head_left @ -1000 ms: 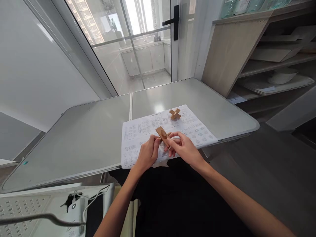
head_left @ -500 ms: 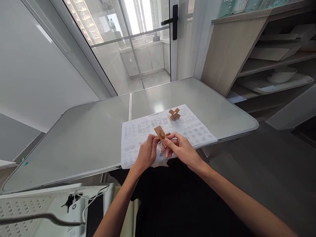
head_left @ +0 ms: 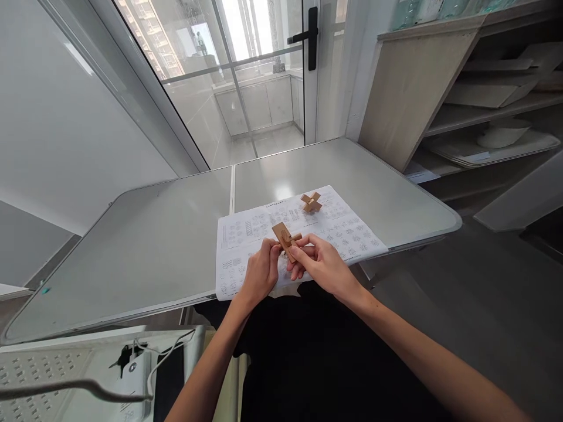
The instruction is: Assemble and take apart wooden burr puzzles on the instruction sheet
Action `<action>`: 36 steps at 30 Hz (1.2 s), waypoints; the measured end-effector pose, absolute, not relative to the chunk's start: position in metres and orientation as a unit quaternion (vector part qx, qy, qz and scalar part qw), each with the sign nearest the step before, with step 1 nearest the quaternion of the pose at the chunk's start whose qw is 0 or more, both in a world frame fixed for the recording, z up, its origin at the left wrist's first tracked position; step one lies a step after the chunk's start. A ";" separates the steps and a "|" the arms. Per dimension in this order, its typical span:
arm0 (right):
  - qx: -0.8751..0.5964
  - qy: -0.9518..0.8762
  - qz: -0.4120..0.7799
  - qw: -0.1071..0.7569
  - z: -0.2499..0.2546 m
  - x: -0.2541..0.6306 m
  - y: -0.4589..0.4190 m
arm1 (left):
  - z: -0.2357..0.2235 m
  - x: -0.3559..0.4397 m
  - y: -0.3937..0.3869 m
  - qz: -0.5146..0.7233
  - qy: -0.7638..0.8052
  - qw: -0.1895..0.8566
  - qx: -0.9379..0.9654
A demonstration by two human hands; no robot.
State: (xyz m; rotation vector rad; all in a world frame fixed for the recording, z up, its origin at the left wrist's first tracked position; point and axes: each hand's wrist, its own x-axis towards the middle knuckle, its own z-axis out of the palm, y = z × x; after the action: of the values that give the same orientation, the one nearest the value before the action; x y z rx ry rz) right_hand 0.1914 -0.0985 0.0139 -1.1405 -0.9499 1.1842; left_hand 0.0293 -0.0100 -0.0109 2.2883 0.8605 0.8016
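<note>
Block (head_left: 285,239), grasped by left hand (head_left: 263,266) and right hand (head_left: 324,265), seemingly for steadiness, hung over paper (head_left: 233,252), a cross (head_left: 311,203) at the block's one o'clock.

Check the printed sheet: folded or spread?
Spread: the printed sheet lies open on the table, both far corners showing, wooden cross on top. The left hand and right hand hide part of its near side.

Beyond the pale grey, metal-edged tabletop (head_left: 132,246) stands a silver-framed glass door (head_left: 234,76) with a black lever handle (head_left: 312,40), bright daylight behind (a beige building (head_left: 152,38) shows through). A white wall (head_left: 79,129) rises left; a greyish-brown wooden shelf unit (head_left: 413,88) and dark grey floor (head_left: 431,310) lie right.
</note>
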 end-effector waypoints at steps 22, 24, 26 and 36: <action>-0.512 -0.434 0.521 0.528 -0.006 0.201 -0.085 | -0.010 0.034 -0.009 0.294 0.377 0.317 0.819; -0.501 -0.432 0.529 0.531 -0.007 0.200 -0.084 | -0.010 0.034 -0.010 0.296 0.365 0.330 0.819; -0.491 -0.432 0.538 0.532 -0.006 0.199 -0.085 | -0.009 0.035 -0.010 0.291 0.358 0.334 0.822; -0.499 -0.418 0.521 0.552 0.000 0.182 -0.089 | -0.006 0.034 -0.009 0.272 0.366 0.345 0.820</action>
State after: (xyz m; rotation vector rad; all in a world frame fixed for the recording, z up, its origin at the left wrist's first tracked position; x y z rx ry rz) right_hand 0.1824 -0.0887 0.0001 -1.1798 -0.9895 1.2335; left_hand 0.0337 -0.0092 -0.0063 2.1294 0.9510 0.7069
